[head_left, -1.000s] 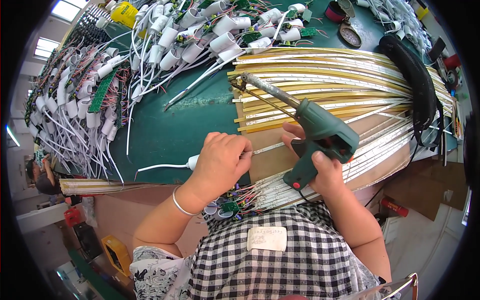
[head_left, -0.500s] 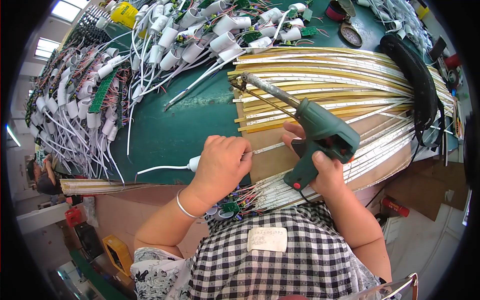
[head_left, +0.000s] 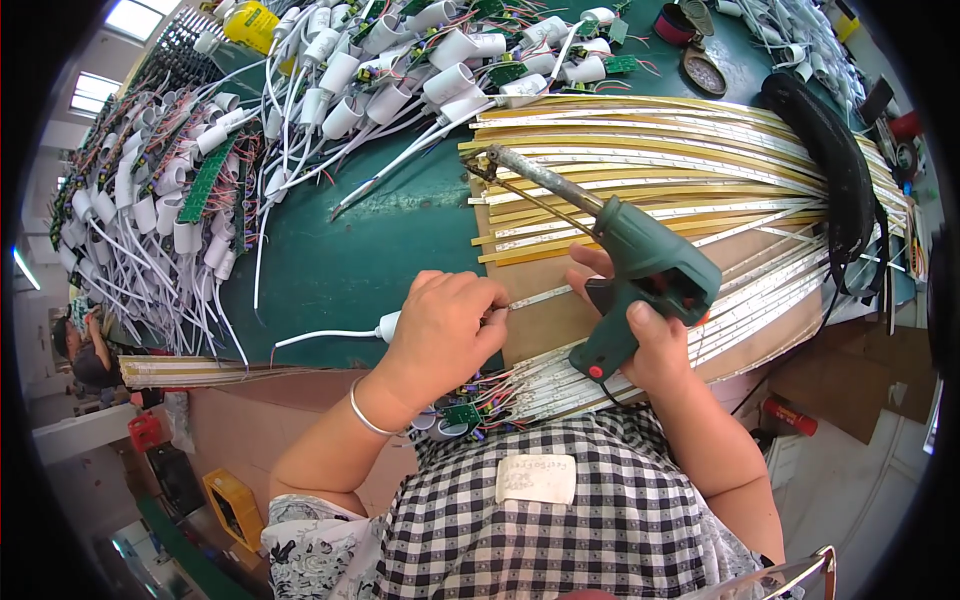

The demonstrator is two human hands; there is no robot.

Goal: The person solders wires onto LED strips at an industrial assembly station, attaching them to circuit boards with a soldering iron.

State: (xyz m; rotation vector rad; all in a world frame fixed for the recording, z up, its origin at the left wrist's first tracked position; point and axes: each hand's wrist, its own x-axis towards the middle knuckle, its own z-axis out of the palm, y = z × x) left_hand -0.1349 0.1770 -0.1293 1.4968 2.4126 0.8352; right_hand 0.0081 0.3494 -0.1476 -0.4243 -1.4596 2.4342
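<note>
My right hand (head_left: 655, 345) is wrapped round the grip of a green soldering gun (head_left: 655, 250). Its metal barrel points up and left, over a row of strips. My left hand (head_left: 445, 325) is closed, thumb and fingers pinched together. A white plastic cap (head_left: 389, 326) with a white cable (head_left: 325, 338) sticks out on its left side. On its right side a narrow white LED strip (head_left: 540, 297) runs toward the fingers of my right hand, which pass behind the gun. Whatever lies between my left fingertips is hidden.
White caps with cables and circuit boards (head_left: 345, 95) are heaped at the far side and left. LED strips (head_left: 640, 130) lie on brown cardboard (head_left: 545, 330) on the green table (head_left: 350, 260). A black sleeve-like thing (head_left: 825, 150) and an open tin (head_left: 702, 75) are at the right.
Almost nothing differs. Both hands keep their places and holds, with only a slight shift of the whole picture.
</note>
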